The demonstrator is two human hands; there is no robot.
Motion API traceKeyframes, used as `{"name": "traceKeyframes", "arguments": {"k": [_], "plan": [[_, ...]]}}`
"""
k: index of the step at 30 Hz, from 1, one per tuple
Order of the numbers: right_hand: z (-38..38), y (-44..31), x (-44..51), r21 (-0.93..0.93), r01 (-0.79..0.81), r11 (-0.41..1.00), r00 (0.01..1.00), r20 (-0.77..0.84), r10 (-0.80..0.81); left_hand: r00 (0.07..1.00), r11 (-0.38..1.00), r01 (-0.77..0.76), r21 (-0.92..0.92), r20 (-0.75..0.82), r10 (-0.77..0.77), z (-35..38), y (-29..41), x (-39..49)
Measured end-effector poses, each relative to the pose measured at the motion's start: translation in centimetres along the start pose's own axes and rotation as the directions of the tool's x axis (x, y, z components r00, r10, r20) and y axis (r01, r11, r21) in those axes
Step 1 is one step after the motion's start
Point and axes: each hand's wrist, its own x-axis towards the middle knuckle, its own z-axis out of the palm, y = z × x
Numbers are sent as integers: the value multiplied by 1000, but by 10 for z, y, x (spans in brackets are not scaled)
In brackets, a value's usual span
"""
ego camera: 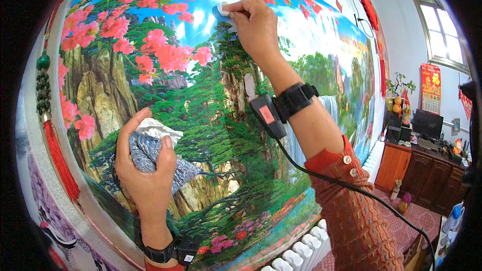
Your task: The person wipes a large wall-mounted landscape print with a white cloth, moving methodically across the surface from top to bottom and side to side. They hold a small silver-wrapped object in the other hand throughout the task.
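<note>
A large glossy landscape poster with pink blossoms, pines and waterfalls covers the wall before me. High on it, against the blue sky part, my right hand pinches a small white pad or folded tissue between thumb and fingers. Lower left, my left hand holds a grey-blue glittery cloth together with crumpled white paper or tissue, close in front of the poster. Both wrists wear black straps with small devices; a black cable runs from the right one along the knitted sleeve.
A beaded ornament with a red tassel hangs at the poster's left edge. Below the poster stands a white radiator. At the right are a dark wooden cabinet with a monitor, a red calendar and a window.
</note>
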Motion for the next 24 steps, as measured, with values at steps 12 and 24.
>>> {"name": "traceKeyframes", "arguments": {"k": [12,24], "plan": [[-83,-92,-140,138,-21,990,914,405,-37,999,1000,29,-11,15,-29,0,0,0],[-23,-27,-49,-11,4,1000,991,133,-3,999,999,46,-11,13,-46,0,1,-1]]}}
